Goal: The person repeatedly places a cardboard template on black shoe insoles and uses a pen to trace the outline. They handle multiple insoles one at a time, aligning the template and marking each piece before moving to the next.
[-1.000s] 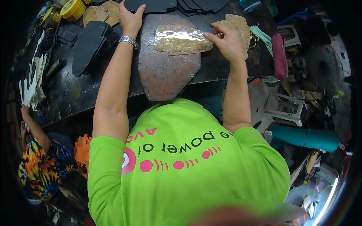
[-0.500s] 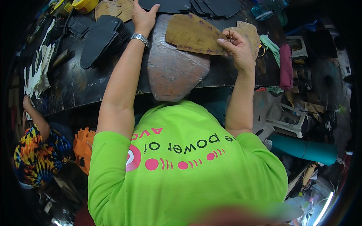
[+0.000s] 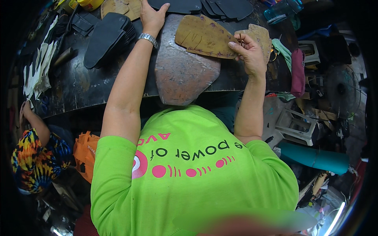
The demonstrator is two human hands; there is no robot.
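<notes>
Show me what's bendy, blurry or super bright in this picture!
Head view: the table curves along its front edge; head view, bottom: one patch is blurry; head view, lower right: the light tube glares white; head view, top: the brown piece looks clear.

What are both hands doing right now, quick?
Left hand: by a black piece; partly out of view, so open or closed can't be told.
Right hand: closed, holding a flat brown piece.

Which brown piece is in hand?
The brown piece over the reddish slab, right end pinched by the right hand. The other brown pieces lie on the table: one beside that hand, others upper left.
</notes>
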